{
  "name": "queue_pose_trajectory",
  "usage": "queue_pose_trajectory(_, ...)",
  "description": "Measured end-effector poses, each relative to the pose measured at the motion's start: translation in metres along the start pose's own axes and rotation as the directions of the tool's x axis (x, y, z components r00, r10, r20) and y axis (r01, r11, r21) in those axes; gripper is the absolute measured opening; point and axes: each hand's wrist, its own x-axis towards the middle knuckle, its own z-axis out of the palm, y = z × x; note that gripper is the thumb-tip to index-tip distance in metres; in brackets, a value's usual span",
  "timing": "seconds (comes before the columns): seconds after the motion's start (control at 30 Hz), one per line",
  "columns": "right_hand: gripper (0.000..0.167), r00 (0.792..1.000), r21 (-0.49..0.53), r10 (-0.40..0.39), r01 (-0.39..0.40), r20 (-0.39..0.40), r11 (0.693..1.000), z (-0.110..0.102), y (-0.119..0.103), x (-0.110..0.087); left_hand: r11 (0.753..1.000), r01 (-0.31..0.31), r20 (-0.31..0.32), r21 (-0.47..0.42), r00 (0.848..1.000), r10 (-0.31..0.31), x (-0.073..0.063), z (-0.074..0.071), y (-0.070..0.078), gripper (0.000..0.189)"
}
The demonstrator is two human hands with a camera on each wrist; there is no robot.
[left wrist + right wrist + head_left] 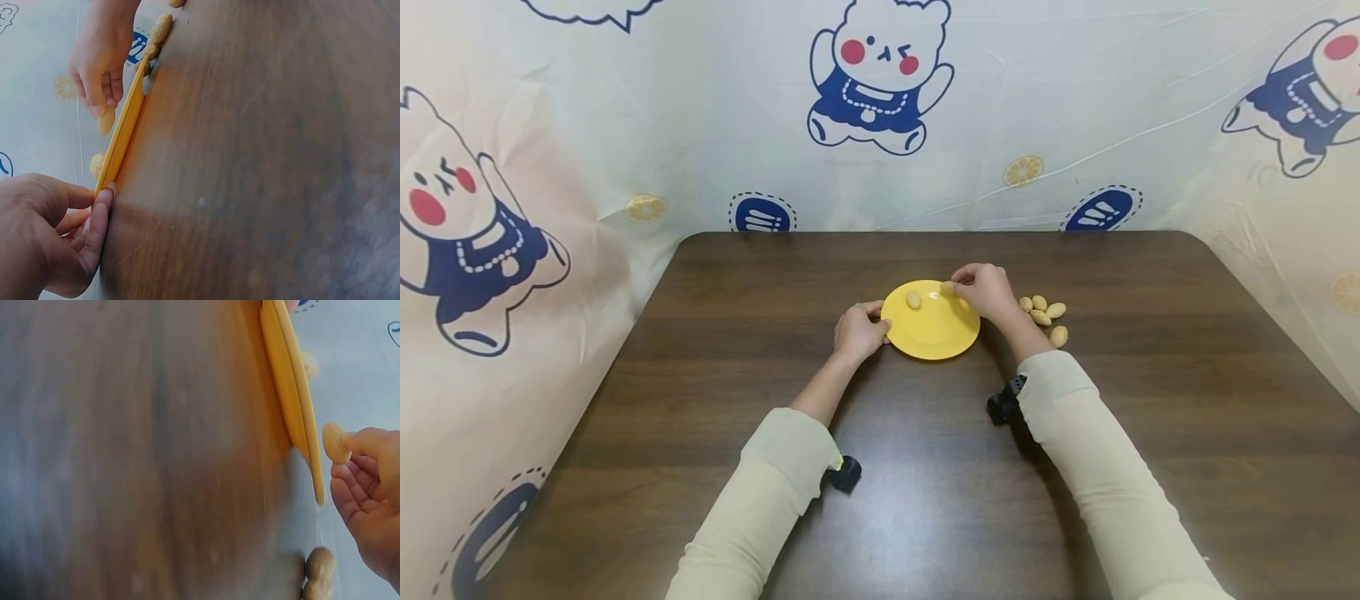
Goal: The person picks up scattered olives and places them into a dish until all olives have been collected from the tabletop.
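Yellow plate (931, 332) toward worktop's (737, 350) far edge.
Left hand (859, 332): thumb and fingers pinch its left rim. Right hand (988, 292): fingertips pinch one peanut (106, 120) above its far-right edge; second peanut (913, 300) lies far-left.

Bright, diffusely lit head view; dimmer, blurred wrist views.
Head: pale glare on the desk (891, 517) at 6 o'clock; small highlight near 12 o'clock on the yellow plate (928, 329); soft dark shadow on the 9 o'clock side of the right sleeve (1105, 450). Left wrist: desk grain blurred, whitish sheen at 4 o'clock. Right wrist: desk heavily out of focus, bluish sheen at 9 o'clock.
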Motion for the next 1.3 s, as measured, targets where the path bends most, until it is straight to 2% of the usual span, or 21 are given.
queue_pose_trajectory(0.43,0.018,0.997,-0.019,-0.061,0.063,0.053,0.998,0.016,-0.013,0.005,1.0,0.005,0.004,-0.01,1.0,-0.005,-0.002,-0.001,0.002,0.042)
queue_pose_trajectory(1.3,0.018,0.994,-0.07,-0.074,0.08,0.08,0.994,0.02,-0.013,0.006,1.0,0.011,0.0,-0.019,1.0,-0.011,-0.002,-0.001,0.002,0.043)
